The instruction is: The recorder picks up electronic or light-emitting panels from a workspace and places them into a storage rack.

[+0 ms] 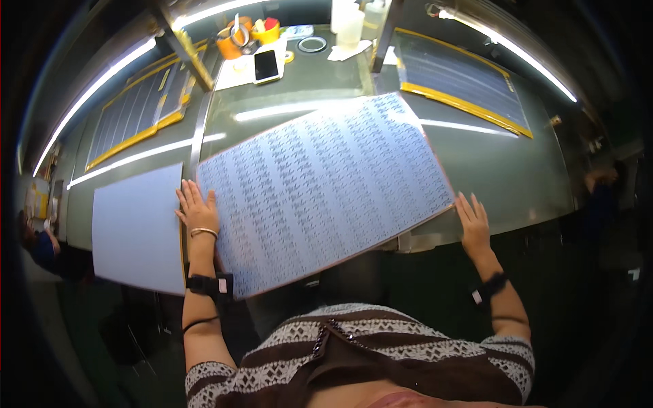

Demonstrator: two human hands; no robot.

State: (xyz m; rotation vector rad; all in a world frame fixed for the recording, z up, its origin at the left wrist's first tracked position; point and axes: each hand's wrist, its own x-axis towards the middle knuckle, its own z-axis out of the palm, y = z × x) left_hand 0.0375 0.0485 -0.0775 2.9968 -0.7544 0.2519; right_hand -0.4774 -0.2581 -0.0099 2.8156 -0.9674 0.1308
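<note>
White, dark-printed sheet (326, 187) overhangs the near edge of the table (507, 170); left hand (201, 214), fingers spread, and right hand (474, 226), fingers straight, meet its sides, any grip underneath hidden.

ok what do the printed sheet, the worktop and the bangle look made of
The large pale rectangular sheet with rows of dark marks looks like slightly glossy film or coated paper: flat, with glare near its far right corner. The smooth grey-green worktop could be glass or polished laminate, since it mirrors bright streaks. The thin gold-toned bangle seems polished metal, given its shine.
</note>
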